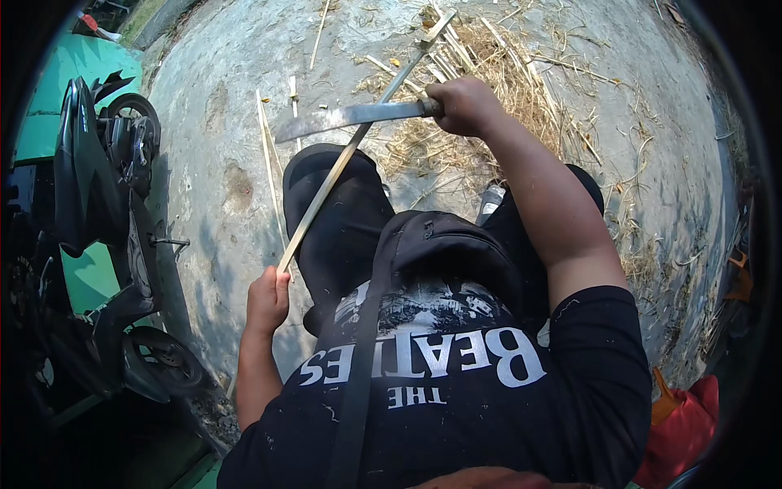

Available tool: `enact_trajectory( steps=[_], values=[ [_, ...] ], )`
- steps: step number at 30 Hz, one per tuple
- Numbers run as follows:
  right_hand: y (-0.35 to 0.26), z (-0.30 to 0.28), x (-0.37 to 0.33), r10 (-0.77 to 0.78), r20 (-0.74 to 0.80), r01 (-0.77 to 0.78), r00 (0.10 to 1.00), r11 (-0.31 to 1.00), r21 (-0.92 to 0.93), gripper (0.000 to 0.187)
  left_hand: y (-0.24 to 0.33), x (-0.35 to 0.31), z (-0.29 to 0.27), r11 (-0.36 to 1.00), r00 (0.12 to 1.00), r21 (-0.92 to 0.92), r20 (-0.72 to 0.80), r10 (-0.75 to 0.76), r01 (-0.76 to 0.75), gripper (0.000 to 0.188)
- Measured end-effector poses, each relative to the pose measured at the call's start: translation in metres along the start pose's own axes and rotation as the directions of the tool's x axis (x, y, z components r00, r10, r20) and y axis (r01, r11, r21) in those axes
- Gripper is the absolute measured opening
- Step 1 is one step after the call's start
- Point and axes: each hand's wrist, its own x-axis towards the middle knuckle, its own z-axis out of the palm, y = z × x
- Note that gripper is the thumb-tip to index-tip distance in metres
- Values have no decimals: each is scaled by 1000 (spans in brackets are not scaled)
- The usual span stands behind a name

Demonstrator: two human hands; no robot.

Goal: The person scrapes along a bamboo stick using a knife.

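Note:
My left hand [268, 300] is closed around the near end of a long, narrow strip of what looks like bamboo [322, 196]. The strip slants up and to the right, passing over my dark-trousered left knee [342, 175] toward the top of the view. In my right hand [466, 106] is the handle of a machete [326, 121], its broad metal blade pointing left. Blade and strip cross just beyond the knee; whether the edge bites into the strip cannot be made out.
A heap of pale shavings [513, 90] covers the concrete ground [220, 138] beyond my right hand. Several thin strips [269, 155] lie left of my knee. A dark motorbike [114, 204] stands at the left. Red cloth [684, 428] is at the lower right.

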Motion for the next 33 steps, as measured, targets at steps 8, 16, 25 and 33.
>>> enact_trajectory(
  steps=[8,16,25,33],
  values=[
    [7,3,13,346,12,-332,938,888,320,23,-11,-9,-7,987,994,-142,89,-65,77,38],
    [-21,-3,1,35,36,-37,999,998,59,16,29,12,-4,992,995,74,-5,-99,99,34],
    [18,2,12,264,43,-258,964,876,408,19,31,20,3,989,990,94,-83,-110,118,38],
    [-60,4,-5,-211,43,207,977,976,71,10,38,27,6,998,998,60,-46,-34,37,39]
  ],
)
